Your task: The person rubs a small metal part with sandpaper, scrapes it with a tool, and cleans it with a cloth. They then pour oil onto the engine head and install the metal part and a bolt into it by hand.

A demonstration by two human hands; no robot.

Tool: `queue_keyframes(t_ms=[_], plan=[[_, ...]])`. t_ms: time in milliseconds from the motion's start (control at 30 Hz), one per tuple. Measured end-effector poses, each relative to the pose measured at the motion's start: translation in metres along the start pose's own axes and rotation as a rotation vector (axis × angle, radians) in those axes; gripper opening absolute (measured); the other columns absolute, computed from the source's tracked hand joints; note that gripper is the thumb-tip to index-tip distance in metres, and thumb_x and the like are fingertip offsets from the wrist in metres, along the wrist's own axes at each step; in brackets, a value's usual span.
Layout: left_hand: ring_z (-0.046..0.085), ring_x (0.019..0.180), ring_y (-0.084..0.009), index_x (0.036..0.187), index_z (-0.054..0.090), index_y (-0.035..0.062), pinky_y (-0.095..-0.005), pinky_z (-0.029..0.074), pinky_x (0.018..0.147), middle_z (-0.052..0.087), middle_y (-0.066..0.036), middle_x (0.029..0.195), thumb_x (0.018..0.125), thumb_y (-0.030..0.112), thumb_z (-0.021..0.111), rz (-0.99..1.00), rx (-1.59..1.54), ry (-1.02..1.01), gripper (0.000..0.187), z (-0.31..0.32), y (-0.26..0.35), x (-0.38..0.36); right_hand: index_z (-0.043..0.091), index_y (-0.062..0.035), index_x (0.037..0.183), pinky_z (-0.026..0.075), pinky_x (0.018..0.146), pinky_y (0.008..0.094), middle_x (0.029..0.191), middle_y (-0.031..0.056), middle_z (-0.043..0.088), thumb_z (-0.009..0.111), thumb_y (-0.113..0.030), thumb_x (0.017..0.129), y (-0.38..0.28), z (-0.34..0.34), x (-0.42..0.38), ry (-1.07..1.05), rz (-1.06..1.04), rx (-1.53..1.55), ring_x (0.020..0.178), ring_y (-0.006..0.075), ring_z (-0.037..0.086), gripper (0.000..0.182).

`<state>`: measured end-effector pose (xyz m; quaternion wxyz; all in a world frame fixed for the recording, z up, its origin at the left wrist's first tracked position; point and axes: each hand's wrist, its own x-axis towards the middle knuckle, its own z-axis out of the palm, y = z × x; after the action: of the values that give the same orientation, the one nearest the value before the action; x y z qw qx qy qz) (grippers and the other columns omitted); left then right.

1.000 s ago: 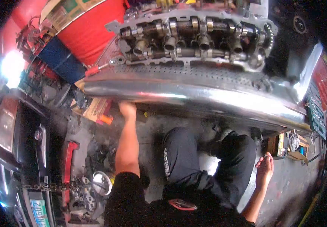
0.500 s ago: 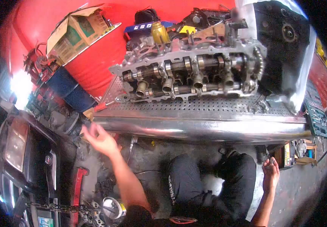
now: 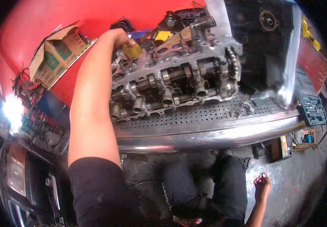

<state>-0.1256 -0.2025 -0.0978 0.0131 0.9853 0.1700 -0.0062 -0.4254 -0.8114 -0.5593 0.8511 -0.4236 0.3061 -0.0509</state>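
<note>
A metal cylinder head (image 3: 171, 81) with camshafts and round tubular parts lies on a perforated metal surface (image 3: 193, 115). My left arm stretches past its left end, and my left hand (image 3: 121, 38) is at the yellow container (image 3: 132, 51) behind it, fingers wrapped at its top. Low on the right, away from the cylinder head, my right hand (image 3: 262, 183) is closed around a small dark object, too small to name.
A cardboard box (image 3: 59, 55) stands at the back left. A dark engine part (image 3: 267, 41) is at the right, with an open socket set (image 3: 313, 102) beside it. A chrome bumper edge (image 3: 208, 138) runs along the front. A car headlight (image 3: 16, 170) is lower left.
My left hand has moved up and over from below the bumper's left end to the yellow container. The view has shifted, and my right hand appears slightly lower and further left.
</note>
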Motion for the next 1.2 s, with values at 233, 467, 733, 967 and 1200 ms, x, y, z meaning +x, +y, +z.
queue_keyframes(t_ms=[233, 467, 733, 967, 1200], plan=[[0.057, 0.058, -0.0168, 0.095, 0.072, 0.0056, -0.0303, 0.045, 0.051, 0.066, -0.004, 0.074, 0.074, 0.035, 0.082, 0.124, -0.26, 0.027, 0.038, 0.019, -0.027, -0.003, 0.055, -0.0085, 0.097, 0.046, 0.069, 0.0305, 0.081, 0.0034, 0.056, 0.055, -0.024, 0.091, 0.019, -0.053, 0.011, 0.063, 0.164, 0.04, 0.074, 0.0172, 0.055, 0.017], [0.066, 0.081, -0.0254, 0.102, 0.069, 0.0017, -0.0386, 0.049, 0.077, 0.07, -0.013, 0.087, 0.08, 0.057, 0.066, 0.197, 0.077, 0.659, 0.059, -0.049, -0.103, -0.108, 0.053, -0.0078, 0.092, 0.045, 0.07, 0.031, 0.083, 0.0044, 0.054, 0.052, -0.019, 0.092, 0.018, -0.039, 0.003, -0.106, 0.187, 0.033, 0.076, 0.0185, 0.054, 0.011], [0.063, 0.083, -0.0408, 0.085, 0.067, -0.0002, -0.0465, 0.048, 0.075, 0.064, -0.025, 0.081, 0.082, 0.057, 0.062, -0.038, 0.273, 0.922, 0.057, -0.041, -0.151, -0.279, 0.053, -0.002, 0.112, 0.047, 0.066, 0.0302, 0.089, 0.0064, 0.057, 0.051, -0.023, 0.095, -0.008, 0.029, -0.028, -0.18, -0.153, -0.177, 0.071, 0.0155, 0.053, 0.027], [0.061, 0.083, -0.0392, 0.095, 0.071, 0.0054, -0.0454, 0.047, 0.074, 0.065, -0.022, 0.086, 0.08, 0.043, 0.071, -0.052, 0.241, 1.103, 0.04, 0.046, -0.209, -0.4, 0.06, -0.002, 0.115, 0.031, 0.045, 0.0181, 0.075, -0.0019, 0.049, 0.049, -0.024, 0.096, -0.029, 0.05, -0.022, -0.169, -0.266, -0.285, 0.055, 0.0048, 0.042, 0.031], [0.058, 0.078, -0.0358, 0.082, 0.07, 0.0003, -0.0431, 0.046, 0.071, 0.064, -0.02, 0.083, 0.079, 0.039, 0.073, -0.216, 0.249, 1.168, 0.039, 0.107, -0.228, -0.478, 0.061, -0.0078, 0.113, 0.03, 0.043, 0.02, 0.074, -0.0004, 0.052, 0.052, -0.019, 0.094, -0.029, 0.024, 0.014, -0.263, -0.181, -0.22, 0.051, 0.0061, 0.04, 0.024]])
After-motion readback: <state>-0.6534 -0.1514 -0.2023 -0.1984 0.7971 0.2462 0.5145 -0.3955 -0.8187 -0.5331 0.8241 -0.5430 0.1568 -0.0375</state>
